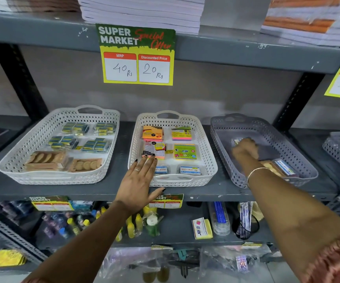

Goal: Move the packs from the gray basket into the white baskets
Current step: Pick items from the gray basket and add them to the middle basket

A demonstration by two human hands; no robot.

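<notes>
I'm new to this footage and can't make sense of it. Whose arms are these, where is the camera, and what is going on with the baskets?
One picture, from a camera on a person's head, looking down at shop shelves. No machine: both arms are the person's. The left hand lies flat and open at the middle white basket, which holds sticky-note pads. The left white basket holds small packs. The right hand reaches into the gray basket at a pack; blur hides whether it grips it. More packs lie near that wrist.
</notes>
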